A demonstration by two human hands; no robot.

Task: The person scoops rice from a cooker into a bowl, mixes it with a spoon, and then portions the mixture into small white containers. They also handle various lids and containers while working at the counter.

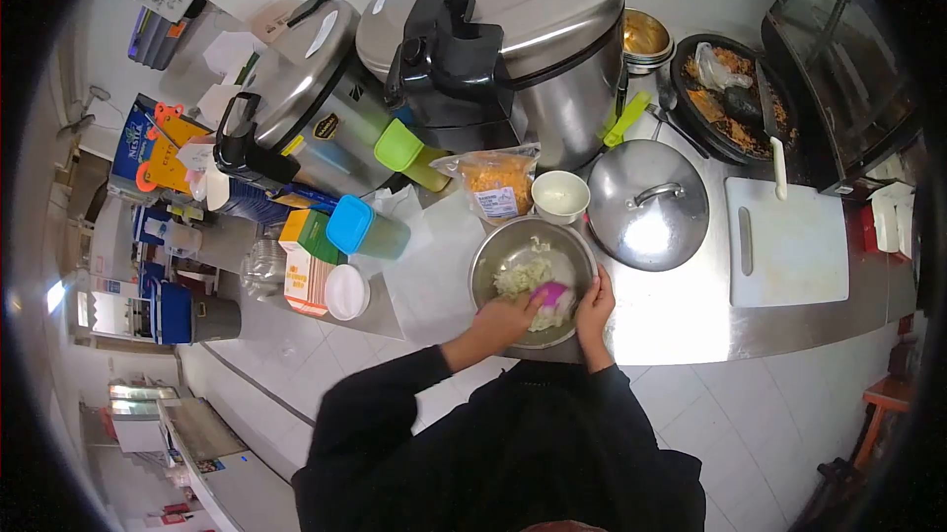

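Note:
A metal mixing bowl [483, 281] stands at the counter's front edge, with a pale, chopped or mashed food [523, 276] in it. My left hand [508, 320] reaches into the bowl, its fingers closed on a small purple utensil [553, 293] that touches the food. Whether that is a spoon or a scraper I cannot make out. On the bowl's right side, my right hand [595, 310] grips the rim. Just behind the bowl are a small white bowl [560, 197] with something pale inside and a clear bag of orange crumbs [498, 187].
Two large steel cookers [503, 19] line the back. A domed lid [648, 221] sits right of the bowl, beside a white cutting board [789, 246]. A knife [774, 128] lies across a dark round tray [691, 128]. Left are a blue-lidded container [365, 228] and a carton [308, 271].

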